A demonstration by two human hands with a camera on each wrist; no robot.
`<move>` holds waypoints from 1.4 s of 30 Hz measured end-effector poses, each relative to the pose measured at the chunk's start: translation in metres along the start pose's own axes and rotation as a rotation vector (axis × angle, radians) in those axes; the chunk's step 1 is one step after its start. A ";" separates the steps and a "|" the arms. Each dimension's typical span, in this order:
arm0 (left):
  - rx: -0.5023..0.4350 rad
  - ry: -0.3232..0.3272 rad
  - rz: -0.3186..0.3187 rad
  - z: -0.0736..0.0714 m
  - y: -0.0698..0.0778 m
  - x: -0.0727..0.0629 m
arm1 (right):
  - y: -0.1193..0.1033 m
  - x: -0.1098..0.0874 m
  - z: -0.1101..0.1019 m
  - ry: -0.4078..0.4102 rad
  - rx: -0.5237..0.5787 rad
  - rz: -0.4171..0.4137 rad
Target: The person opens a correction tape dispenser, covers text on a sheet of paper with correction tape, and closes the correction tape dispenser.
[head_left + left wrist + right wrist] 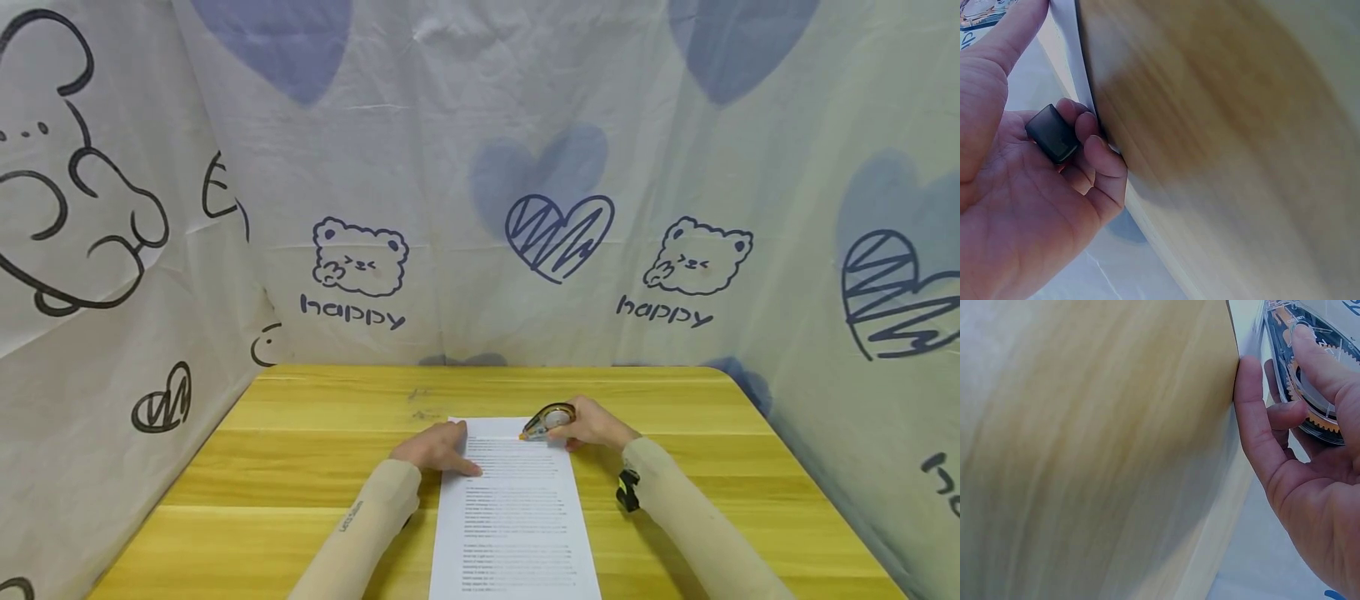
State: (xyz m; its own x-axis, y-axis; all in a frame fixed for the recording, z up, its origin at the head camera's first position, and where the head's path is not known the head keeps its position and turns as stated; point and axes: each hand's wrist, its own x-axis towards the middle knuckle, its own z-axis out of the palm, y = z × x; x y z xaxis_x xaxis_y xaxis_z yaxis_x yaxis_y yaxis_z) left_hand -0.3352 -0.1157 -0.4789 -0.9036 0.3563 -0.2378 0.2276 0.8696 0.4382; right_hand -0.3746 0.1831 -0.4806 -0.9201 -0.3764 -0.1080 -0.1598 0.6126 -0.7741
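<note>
A printed sheet of paper lies lengthwise on the table, with lines of text down it. My left hand rests on its upper left edge, the thumb stretched over the text. In the left wrist view, that hand's curled fingers hold a small dark cap against the palm. My right hand grips a clear-and-black correction tape between thumb and fingers. Its orange tip is right at the upper text lines, near the sheet's top. Orange gear teeth show through the casing in the right wrist view.
The yellow wood-grain table runs back to a hanging white cloth with hearts and bear drawings. Cloth also hangs at the left and right sides. Faint dark marks show on the table behind the sheet.
</note>
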 end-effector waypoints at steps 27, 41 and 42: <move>0.007 0.000 -0.003 0.000 -0.001 0.000 | -0.001 0.000 -0.001 0.011 -0.011 0.019; -0.006 0.007 -0.007 0.000 0.000 -0.001 | 0.000 -0.002 -0.003 -0.007 0.010 0.022; -0.008 0.007 -0.007 0.000 0.000 -0.001 | 0.000 -0.003 -0.003 -0.012 0.000 0.010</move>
State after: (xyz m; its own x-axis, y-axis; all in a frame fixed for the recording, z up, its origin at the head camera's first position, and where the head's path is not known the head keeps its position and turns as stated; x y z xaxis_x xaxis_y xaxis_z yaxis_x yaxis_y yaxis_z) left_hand -0.3345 -0.1162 -0.4785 -0.9076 0.3481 -0.2346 0.2189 0.8693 0.4432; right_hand -0.3732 0.1863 -0.4779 -0.9172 -0.3790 -0.1230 -0.1509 0.6161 -0.7731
